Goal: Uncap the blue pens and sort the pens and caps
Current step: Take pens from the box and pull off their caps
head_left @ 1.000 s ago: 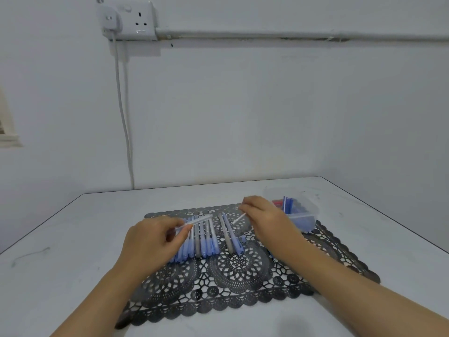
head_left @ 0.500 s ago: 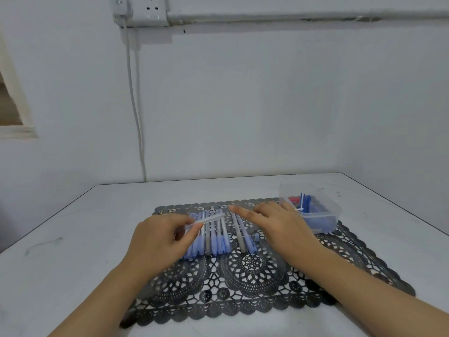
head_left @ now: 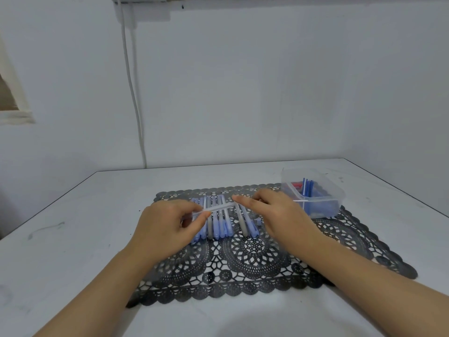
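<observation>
Head camera, looking down over a pale grey surface [head_left: 73,239]. A person's two bare hands meet over a black lace-pattern plastic mat [head_left: 255,263].

The left hand [head_left: 167,227] pinches the near end of a slim, translucent bluish pen [head_left: 218,207] between thumb and forefinger, with the other fingers curled beneath. The pen's long axis slants from this hand up and rightward to the other, held just above a row of matching blue and grey plastic pens [head_left: 220,227]. These lie side by side on the mat between and beyond the hands, their lengths pointing away from the person, so the held pen crosses them.

The right hand [head_left: 279,212] reaches in with fingers stretched almost straight, its forefinger tip at the pen's far end. The thumb is hidden, so it cannot be told whether this hand pinches the pen or only touches it. Which end carries the cap is too blurred to make out. The likely next move is a pull along the pen's axis, each hand drawing its own end away.

Just beyond the right hand, at the mat's far corner, stands a clear, smooth-walled rectangular plastic tub [head_left: 337,190] holding thin blue sticks and something red.
</observation>
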A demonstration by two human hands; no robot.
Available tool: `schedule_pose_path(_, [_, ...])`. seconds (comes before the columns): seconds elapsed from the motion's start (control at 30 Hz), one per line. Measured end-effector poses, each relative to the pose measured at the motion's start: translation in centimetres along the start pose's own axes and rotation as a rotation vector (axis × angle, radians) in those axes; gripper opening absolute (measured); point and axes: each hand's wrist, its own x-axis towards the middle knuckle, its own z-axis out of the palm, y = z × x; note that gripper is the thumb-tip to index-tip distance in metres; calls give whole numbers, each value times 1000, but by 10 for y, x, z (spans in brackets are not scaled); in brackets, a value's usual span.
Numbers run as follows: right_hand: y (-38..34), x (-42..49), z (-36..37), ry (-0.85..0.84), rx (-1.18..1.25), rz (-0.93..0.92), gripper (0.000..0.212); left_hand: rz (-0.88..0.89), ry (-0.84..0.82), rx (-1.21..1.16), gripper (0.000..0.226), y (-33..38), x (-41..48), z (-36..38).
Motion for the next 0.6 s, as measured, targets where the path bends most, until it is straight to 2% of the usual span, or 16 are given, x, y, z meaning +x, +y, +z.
schedule_pose_path(0.6, [-9,3,-5,52,-60,-13,59,20,-8,24,43,4,0,-1])
